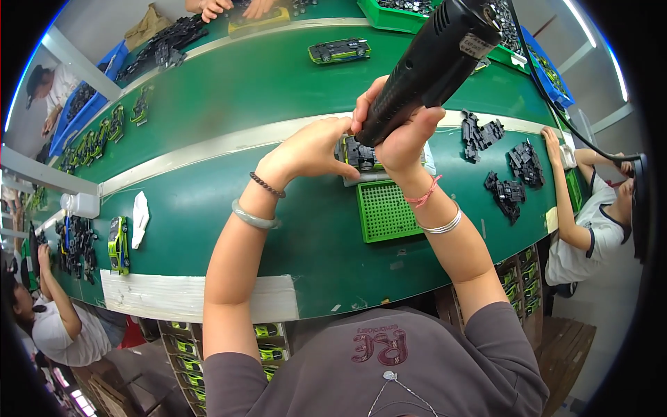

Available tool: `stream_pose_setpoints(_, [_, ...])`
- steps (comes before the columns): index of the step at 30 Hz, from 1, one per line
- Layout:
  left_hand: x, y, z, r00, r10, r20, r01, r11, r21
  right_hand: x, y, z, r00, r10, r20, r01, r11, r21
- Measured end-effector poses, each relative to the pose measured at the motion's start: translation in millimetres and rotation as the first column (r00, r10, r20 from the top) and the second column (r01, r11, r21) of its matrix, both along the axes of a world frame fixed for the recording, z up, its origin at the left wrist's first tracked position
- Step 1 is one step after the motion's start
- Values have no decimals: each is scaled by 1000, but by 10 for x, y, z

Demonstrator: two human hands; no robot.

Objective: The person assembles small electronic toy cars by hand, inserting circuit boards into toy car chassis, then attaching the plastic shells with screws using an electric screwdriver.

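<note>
"Holding what, that right grip [401, 142]?"

"A thick black power tool [424, 73] with slotted vents and a pale label, slanting down over the toy car [360, 156]."

"How does the car look?"

"Dark, lime-green at its edge, partly hidden; it sits just beyond the perforated green tray [391, 214]."

"And the left grip [313, 149]?"

"Curved beside the car; I can't tell whether it's closed on anything."

Right hand [405, 142] grips a black power tool [425, 69], left hand [311, 147] beside a toy car [360, 156].
</note>
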State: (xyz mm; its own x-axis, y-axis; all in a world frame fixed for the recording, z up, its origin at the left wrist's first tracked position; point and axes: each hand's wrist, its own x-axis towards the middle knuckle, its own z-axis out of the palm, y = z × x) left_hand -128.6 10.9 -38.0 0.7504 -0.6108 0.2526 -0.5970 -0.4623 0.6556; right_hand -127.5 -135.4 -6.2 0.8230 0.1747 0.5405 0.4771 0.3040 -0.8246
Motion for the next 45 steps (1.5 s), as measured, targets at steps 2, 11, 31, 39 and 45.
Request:
stream_pose_setpoints(2, [-1, 15, 3, 1000, 6, -5, -6, 1000, -3, 25, 15, -35, 1000, 3, -9, -2, 1000, 11])
stream_pose_setpoints(11, [-8, 6, 17, 1000, -7, -5, 7, 999, -46, 72, 45, -166, 999, 11, -40, -12, 1000, -20])
stream_pose_setpoints(31, [-10, 3, 51, 990, 49, -130, -45, 998, 32, 125, 135, -126, 999, 42, -29, -42, 999, -19])
stream_pose_setpoints(39, [5, 60, 50, 996, 83, -29, -81, 994, 78, -83, -808, 178, 990, -134, -33, 136, 986, 101])
stream_pose_setpoints(45, [18, 401, 466, 950, 0, -313, -136, 902, -410, -232, -1645, -469, 932, -349, -98, 355, 934, 45])
